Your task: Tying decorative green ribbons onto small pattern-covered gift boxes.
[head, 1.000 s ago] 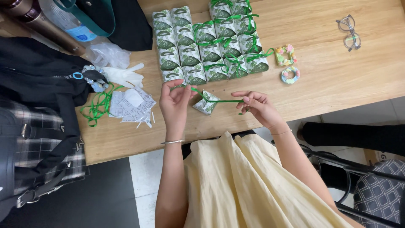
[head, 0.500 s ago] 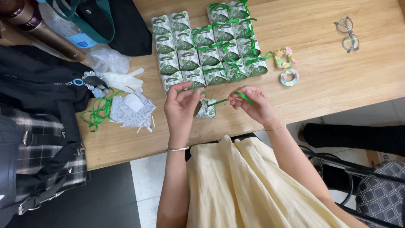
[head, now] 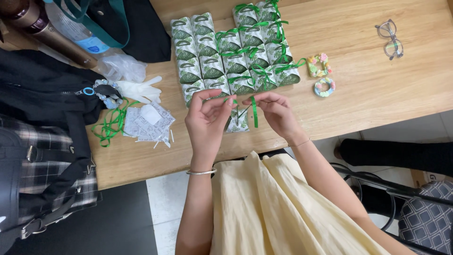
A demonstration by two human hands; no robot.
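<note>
My left hand (head: 207, 115) and my right hand (head: 276, 111) meet over a small green-and-white gift box (head: 239, 122) lying on the wooden table (head: 368, 94). Both hands pinch a thin green ribbon (head: 255, 112), which hangs in a loop from my right fingers. Just beyond my hands stand rows of the same small boxes (head: 222, 61); the right-hand ones are tied with green ribbon bows (head: 257, 47). My hands partly hide the box under them.
Loose green ribbon (head: 109, 125), flat box blanks (head: 146, 123) and a white glove (head: 139, 89) lie at the left. Black and plaid bags (head: 42, 141) crowd the left edge. Two small flower rings (head: 321, 75) and glasses (head: 390, 38) sit at the right.
My hands have drawn closer together over the box. The ribbon, earlier stretched sideways between them, now hangs down in a loop from my right fingers.
</note>
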